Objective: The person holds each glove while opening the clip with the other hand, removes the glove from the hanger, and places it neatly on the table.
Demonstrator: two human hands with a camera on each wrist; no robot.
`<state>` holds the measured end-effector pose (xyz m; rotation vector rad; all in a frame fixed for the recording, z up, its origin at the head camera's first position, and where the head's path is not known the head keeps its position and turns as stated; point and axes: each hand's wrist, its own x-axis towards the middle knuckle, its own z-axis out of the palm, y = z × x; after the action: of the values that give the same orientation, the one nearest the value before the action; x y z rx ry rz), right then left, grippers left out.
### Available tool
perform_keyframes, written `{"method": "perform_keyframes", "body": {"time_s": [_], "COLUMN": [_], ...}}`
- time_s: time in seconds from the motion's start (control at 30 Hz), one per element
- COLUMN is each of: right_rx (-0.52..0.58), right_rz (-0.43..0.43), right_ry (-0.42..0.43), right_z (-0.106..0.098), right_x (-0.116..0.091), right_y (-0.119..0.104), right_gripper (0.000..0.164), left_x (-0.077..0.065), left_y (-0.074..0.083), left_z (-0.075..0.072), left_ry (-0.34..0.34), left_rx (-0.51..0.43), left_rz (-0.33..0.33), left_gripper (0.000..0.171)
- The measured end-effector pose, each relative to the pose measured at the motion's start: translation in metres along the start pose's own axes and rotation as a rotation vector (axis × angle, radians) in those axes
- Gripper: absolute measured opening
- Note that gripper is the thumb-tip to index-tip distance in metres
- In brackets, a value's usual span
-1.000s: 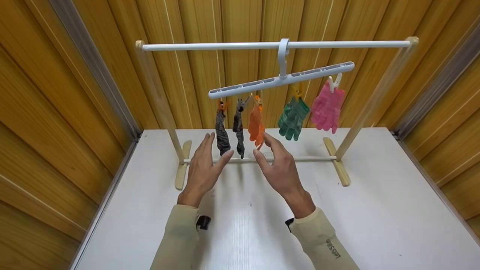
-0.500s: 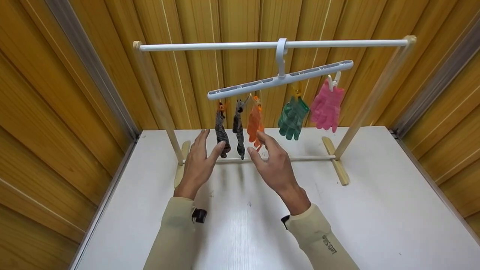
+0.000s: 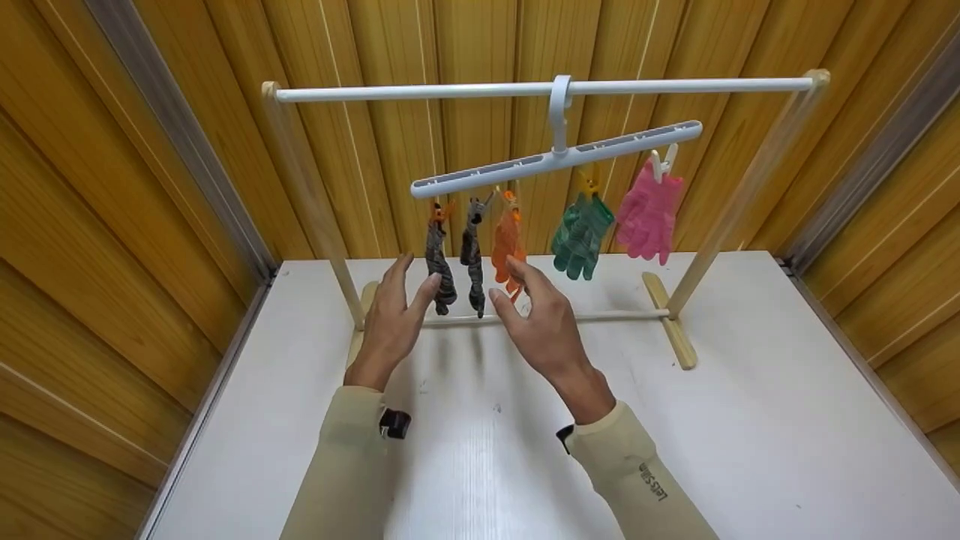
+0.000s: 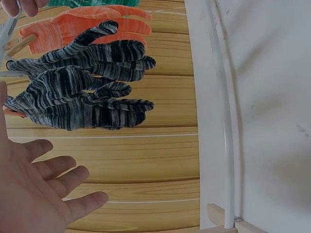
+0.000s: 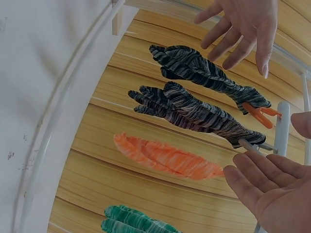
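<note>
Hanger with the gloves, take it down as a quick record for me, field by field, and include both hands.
Hanger: hooked over the white rail, slanted in the head view
Gloves, left to right: first black-and-grey glove, second black-and-grey glove, orange glove, green glove, pink glove
Fastening: white clip on the pink glove; others clipped too
Left hand: grip empty, beside the first black-and-grey glove
Right hand: grip empty, by the orange glove, contact unclear
Surface: white table

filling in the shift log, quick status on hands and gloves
Left hand, right hand open, holding nothing. Gloves clipped under hanger. No obstruction seen.
</note>
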<state>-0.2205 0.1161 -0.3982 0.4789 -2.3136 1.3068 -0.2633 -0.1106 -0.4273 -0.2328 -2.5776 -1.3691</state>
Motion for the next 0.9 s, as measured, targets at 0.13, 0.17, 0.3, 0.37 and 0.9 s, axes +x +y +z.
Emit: {"method": "perform_keyframes", "body": {"time_s": [0.13, 0.17, 0.3, 0.37, 0.9], "right_rx": [0.0, 0.003, 0.009, 0.012, 0.047], "right_rz": [-0.01, -0.012, -0.015, -0.01, -0.016], "right_ry": [-0.002, -0.004, -0.009, -0.012, -0.014], "right_z": [0.002, 0.003, 0.005, 0.006, 0.008], "right_x": [0.002, 0.003, 0.005, 0.006, 0.012], "right_y": [-0.001, -0.001, -0.003, -0.004, -0.011], "right_gripper": [0.053, 0.053, 0.053, 0.053, 0.052], "left_x": [0.002, 0.002, 0.006, 0.008, 0.023], "left_y": [0.0, 0.0, -0.001, -0.002, -0.002], "left_z": [-0.001, -0.001, -0.002, -0.003, -0.007], "left_ry": [-0.005, -0.008, -0.015, -0.015, -0.032], "left_rx": [-0.019, -0.028, -0.063, -0.074, -0.049], "left_rz": [-0.022, -0.027, -0.041, -0.037, -0.054], "left_gripper": [0.08, 0.08, 0.078, 0.076, 0.073]}}
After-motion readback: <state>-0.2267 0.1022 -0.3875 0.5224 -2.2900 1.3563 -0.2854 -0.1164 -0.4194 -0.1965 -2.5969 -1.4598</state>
